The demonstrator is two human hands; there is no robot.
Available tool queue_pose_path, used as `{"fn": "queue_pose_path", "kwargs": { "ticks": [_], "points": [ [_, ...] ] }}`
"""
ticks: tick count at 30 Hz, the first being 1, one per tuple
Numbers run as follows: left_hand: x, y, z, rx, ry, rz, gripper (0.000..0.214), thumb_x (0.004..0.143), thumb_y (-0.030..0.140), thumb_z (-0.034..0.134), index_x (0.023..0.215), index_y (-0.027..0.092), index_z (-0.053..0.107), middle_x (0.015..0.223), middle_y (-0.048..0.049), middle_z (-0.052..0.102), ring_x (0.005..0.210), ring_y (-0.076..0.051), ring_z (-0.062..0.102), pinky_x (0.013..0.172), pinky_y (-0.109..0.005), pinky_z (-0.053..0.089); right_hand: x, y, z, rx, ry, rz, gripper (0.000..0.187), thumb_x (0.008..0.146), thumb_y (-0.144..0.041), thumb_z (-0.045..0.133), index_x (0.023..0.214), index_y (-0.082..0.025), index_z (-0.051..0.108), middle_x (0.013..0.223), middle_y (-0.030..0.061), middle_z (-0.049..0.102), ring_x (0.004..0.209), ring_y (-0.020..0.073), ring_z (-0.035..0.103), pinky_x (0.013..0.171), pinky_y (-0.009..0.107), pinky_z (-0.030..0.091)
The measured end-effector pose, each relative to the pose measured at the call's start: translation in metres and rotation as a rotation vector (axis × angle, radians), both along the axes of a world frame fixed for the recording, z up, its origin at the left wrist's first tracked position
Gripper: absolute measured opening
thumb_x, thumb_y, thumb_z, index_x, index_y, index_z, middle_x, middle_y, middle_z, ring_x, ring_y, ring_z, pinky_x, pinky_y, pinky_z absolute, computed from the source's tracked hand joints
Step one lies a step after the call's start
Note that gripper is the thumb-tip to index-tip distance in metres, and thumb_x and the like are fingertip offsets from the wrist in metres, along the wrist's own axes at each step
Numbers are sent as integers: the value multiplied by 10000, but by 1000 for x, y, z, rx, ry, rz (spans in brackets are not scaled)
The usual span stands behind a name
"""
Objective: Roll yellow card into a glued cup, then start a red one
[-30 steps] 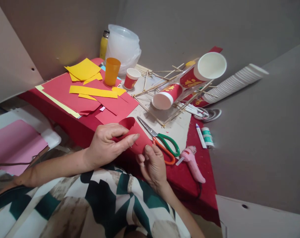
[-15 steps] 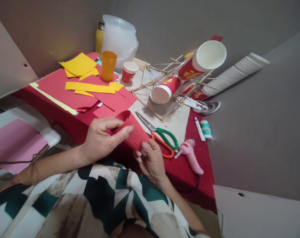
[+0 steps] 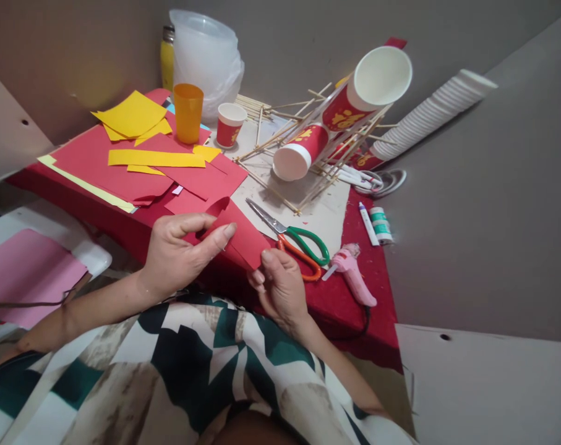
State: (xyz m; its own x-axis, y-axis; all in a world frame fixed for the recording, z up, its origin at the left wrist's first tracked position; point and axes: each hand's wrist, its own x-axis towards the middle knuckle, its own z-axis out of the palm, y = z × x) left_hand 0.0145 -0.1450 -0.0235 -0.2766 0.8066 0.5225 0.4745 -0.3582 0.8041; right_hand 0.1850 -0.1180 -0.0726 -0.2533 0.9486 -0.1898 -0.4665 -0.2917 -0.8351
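Between my two hands is a piece of red paper (image 3: 245,238), bent over in a curl at its far left end. My left hand (image 3: 178,250) pinches that curled end, thumb on top and the fingers partly behind the paper. At the near right corner, my right hand (image 3: 282,284) grips the paper between thumb and fingers. Just beyond the right hand lie scissors (image 3: 303,244) with one green and one orange handle, blades slightly apart. A pink glue gun (image 3: 353,272) rests to their right on the red cloth (image 3: 324,309).
Red sheets (image 3: 94,164) and yellow paper pieces (image 3: 134,114) cover the table's left side. A stick frame (image 3: 266,191) bears joined paper cups (image 3: 342,114). Behind stand an orange cup (image 3: 188,114), a small red cup (image 3: 229,127) and a clear bucket (image 3: 206,62). Stacked cups (image 3: 433,117) lean right.
The whole view has shifted slightly, so the table things sit a little further up and left. Both hands still hold the red paper, which looks a bit flatter near my right hand.
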Motion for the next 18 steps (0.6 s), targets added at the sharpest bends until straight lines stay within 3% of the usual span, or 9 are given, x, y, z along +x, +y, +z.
{"fn": "queue_pose_path", "kwargs": {
  "ticks": [18],
  "points": [
    [2, 0, 8, 10, 9, -7, 314, 814, 267, 694, 547, 168, 559, 497, 59, 379, 452, -60, 322, 414, -202, 312, -2, 2, 4, -38, 13, -18, 412, 566, -339, 905, 582, -181, 526, 476, -97, 485, 370, 24, 402, 334, 124, 307]
  ]
}}
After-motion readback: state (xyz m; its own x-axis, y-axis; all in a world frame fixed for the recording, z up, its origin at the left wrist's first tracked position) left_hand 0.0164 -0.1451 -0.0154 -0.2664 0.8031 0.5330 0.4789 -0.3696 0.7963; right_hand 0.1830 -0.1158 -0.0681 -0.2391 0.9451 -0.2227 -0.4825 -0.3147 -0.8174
